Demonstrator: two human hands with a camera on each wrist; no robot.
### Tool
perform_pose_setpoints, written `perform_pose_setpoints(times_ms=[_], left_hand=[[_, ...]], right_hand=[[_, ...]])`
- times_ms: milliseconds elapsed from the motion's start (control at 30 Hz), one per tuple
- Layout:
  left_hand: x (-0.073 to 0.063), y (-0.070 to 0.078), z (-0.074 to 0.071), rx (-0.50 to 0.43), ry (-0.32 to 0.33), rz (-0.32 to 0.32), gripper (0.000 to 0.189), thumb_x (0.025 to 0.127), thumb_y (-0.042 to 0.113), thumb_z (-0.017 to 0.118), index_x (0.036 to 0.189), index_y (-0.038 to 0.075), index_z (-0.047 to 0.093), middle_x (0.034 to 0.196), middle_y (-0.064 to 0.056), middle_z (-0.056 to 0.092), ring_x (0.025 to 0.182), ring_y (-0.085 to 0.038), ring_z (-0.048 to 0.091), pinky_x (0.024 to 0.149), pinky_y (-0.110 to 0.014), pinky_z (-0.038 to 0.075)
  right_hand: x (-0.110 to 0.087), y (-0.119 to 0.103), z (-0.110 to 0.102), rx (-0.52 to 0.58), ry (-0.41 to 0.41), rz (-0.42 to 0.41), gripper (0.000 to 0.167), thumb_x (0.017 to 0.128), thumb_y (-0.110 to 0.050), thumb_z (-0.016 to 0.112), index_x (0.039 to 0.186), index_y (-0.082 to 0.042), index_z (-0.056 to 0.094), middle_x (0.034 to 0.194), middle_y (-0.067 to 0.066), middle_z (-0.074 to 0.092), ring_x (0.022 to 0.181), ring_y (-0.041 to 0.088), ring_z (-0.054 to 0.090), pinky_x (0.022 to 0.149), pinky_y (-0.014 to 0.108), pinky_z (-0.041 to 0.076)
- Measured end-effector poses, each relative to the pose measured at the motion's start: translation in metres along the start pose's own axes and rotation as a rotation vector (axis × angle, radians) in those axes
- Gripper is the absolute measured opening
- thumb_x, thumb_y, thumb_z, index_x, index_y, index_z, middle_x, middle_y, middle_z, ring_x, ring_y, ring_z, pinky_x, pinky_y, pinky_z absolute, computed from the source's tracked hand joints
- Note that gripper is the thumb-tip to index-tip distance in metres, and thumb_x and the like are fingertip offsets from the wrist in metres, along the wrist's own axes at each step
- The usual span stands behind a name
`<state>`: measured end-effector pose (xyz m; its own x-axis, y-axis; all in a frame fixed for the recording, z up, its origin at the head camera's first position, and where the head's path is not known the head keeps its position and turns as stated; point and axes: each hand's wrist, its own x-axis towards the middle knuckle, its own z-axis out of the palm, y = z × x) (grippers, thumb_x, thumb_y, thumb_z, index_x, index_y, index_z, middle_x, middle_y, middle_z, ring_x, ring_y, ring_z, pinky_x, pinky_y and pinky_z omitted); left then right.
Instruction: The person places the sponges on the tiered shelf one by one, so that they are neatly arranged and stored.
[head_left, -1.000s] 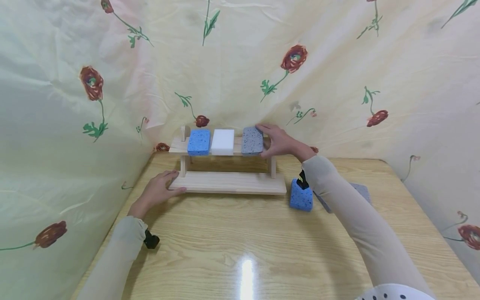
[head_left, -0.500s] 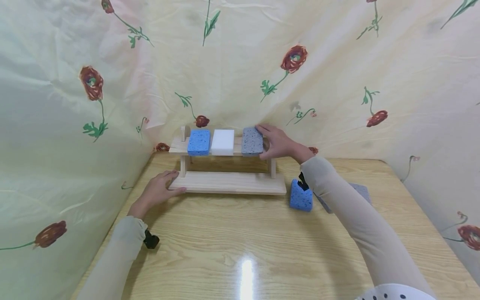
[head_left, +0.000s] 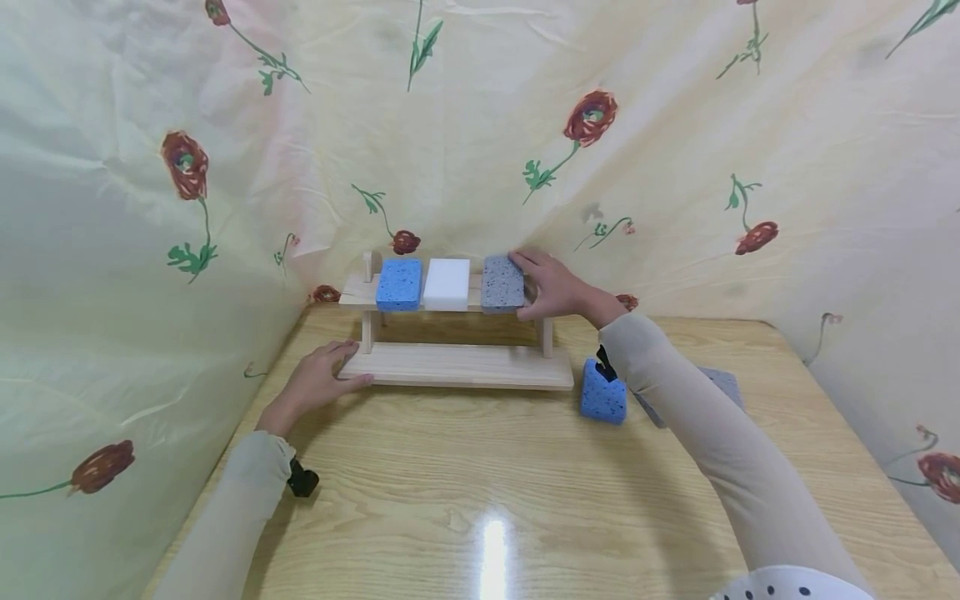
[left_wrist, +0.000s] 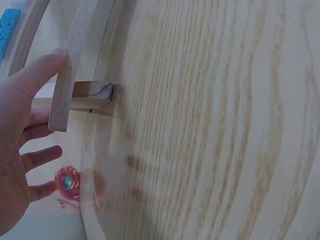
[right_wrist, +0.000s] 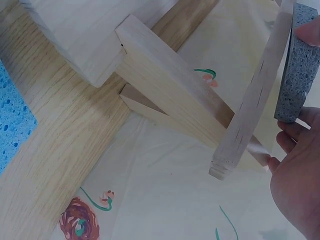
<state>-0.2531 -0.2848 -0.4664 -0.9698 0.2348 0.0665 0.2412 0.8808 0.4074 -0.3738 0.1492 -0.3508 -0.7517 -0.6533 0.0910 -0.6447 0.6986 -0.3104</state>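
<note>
A two-tier wooden shelf rack (head_left: 457, 365) stands at the back of the table. On its upper tier, from left to right, lie a blue speckled sponge (head_left: 399, 285), a white sponge (head_left: 447, 285) and a grey speckled sponge (head_left: 501, 283). My right hand (head_left: 557, 287) holds the grey sponge by its right side, thumb in front and fingers behind. The right wrist view shows the grey sponge (right_wrist: 298, 70) over the upper board, between thumb and fingers. My left hand (head_left: 313, 380) grips the lower board's left end; in the left wrist view the thumb presses its front edge.
Right of the rack, another blue sponge (head_left: 603, 392) lies on the wooden table (head_left: 420, 483). Grey pieces (head_left: 722, 385) lie beyond it, partly hidden by my right sleeve. Flower-patterned cloth (head_left: 465, 125) hangs behind the table and along its sides.
The grey sponge has slid slightly left along the upper tier, with my right hand moving along with it. My left hand stays on the lower board.
</note>
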Motion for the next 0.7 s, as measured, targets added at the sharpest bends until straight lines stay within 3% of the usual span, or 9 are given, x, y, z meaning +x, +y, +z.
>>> perform_pose_setpoints(times_ms=[700], left_hand=[[0.0000,-0.0020,0.0009,-0.014,0.006,0.012,0.087,0.090,0.060,0.068,0.153,0.004,0.045,0.161,-0.019,0.040,0.147,-0.047,0.035,0.119,-0.066,0.030]], right_hand=[[0.0025,0.0007,0.0032,-0.002,-0.016,0.007,0.108,0.076,-0.034,0.074,0.162,0.000,0.018,0.166,0.023,0.025,0.153,0.041,0.024,0.126,0.058,0.019]])
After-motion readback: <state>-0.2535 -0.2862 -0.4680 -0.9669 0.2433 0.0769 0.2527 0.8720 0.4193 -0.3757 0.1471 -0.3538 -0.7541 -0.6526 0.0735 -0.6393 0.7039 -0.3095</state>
